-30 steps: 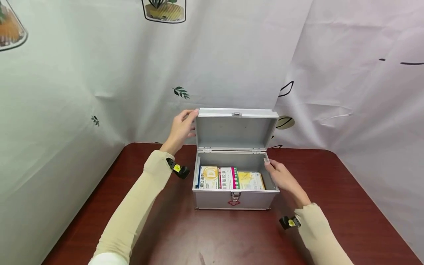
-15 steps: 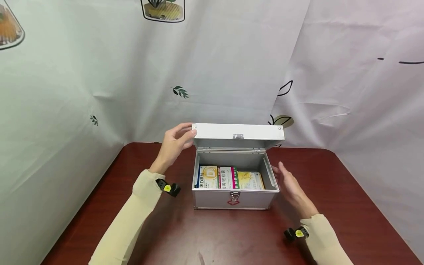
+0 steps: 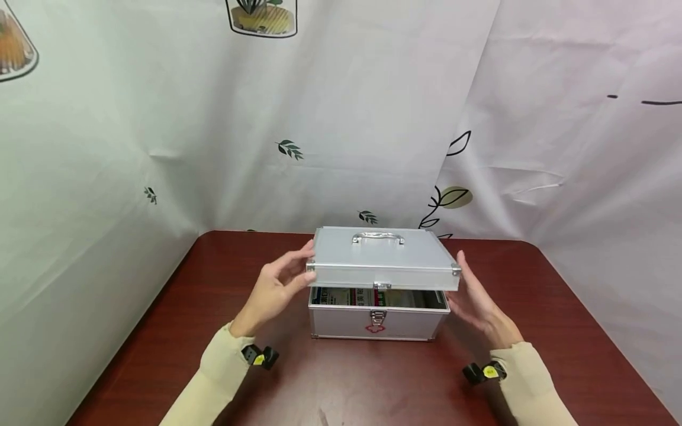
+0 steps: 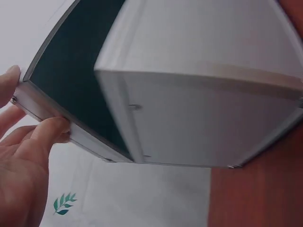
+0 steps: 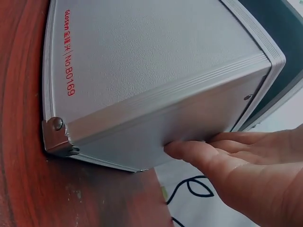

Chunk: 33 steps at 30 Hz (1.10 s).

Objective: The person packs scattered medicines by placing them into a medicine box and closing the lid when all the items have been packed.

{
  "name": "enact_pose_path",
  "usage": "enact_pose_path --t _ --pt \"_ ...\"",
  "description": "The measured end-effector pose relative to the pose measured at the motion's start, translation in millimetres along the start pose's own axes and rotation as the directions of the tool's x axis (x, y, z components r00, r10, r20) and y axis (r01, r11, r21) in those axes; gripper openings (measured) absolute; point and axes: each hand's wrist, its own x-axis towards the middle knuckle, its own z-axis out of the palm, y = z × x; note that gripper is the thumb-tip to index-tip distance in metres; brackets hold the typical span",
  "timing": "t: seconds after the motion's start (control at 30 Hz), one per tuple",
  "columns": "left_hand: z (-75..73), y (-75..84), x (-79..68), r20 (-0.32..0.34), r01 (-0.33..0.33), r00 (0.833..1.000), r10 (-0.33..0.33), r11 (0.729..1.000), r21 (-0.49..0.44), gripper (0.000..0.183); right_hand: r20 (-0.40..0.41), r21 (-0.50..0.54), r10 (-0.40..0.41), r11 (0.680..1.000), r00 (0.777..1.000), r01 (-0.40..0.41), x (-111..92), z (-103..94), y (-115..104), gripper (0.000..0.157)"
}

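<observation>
A silver aluminium medicine box (image 3: 341, 324) stands on the table, its lid (image 3: 383, 254) tilted down over it with a gap left at the front. Through that gap several medicine cartons (image 3: 341, 297) show in shadow. My left hand (image 3: 272, 290) holds the lid's left front corner, thumb at the front and fingers along the side, as the left wrist view also shows. Beside the box's right side is my right hand (image 3: 479, 310), fingers nearly straight; in the right wrist view its fingertips touch the side wall. A metal latch (image 3: 377, 318) hangs on the box's front.
The dark red wooden table (image 3: 266, 384) has rounded back corners. White patterned cloth (image 3: 373, 118) hangs behind and along both sides. A thin black cable (image 5: 194, 187) shows beyond the table edge in the right wrist view.
The lid has swung from upright, forward and down over the box, with my left hand on its corner. My right hand has left the box's right rim for the outer side.
</observation>
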Motion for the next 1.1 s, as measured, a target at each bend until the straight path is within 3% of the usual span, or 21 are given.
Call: enact_pose_path --t 0.13,0.23,0.37,0.6,0.77,0.97,1.1 --pt "9.8 7.8 -11.4 0.021 -0.081 0.997 0.080 0.996 0.049 0.041 -0.025 0.028 -0.017 0.999 1.000 0.018 -8 -2.8 2 0.048" --pt "14.1 9.0 -16.9 0.022 -0.091 0.996 0.090 0.994 0.063 0.042 -0.061 0.066 -0.020 0.998 0.998 0.024 -13 -6.0 7 0.036" --pt "18.5 3.6 -23.2 0.004 -0.077 0.997 0.077 0.995 0.056 0.042 -0.060 0.073 -0.068 0.995 0.996 0.072 -14 -7.6 14 0.032" --pt "21.2 -5.0 -30.8 0.000 -0.120 0.993 0.120 0.989 0.081 0.044 -0.023 -0.010 -0.125 0.992 0.992 0.125 -11 -7.8 15 0.033" --pt "25.5 -11.3 -40.2 -0.025 -0.095 0.995 0.096 0.994 0.045 0.044 -0.091 -0.089 -0.127 0.989 0.988 0.119 -11 -5.4 13 0.034" --pt "30.2 -13.0 -47.4 -0.060 -0.117 0.990 0.125 0.984 0.132 0.046 -0.178 -0.134 -0.121 0.986 0.976 0.098 -14 -0.1 11 0.043" --pt "31.5 -13.1 -46.8 -0.069 -0.152 0.984 0.166 0.973 0.175 0.047 -0.186 -0.130 -0.140 0.985 0.973 0.117 -14 1.8 10 0.038"
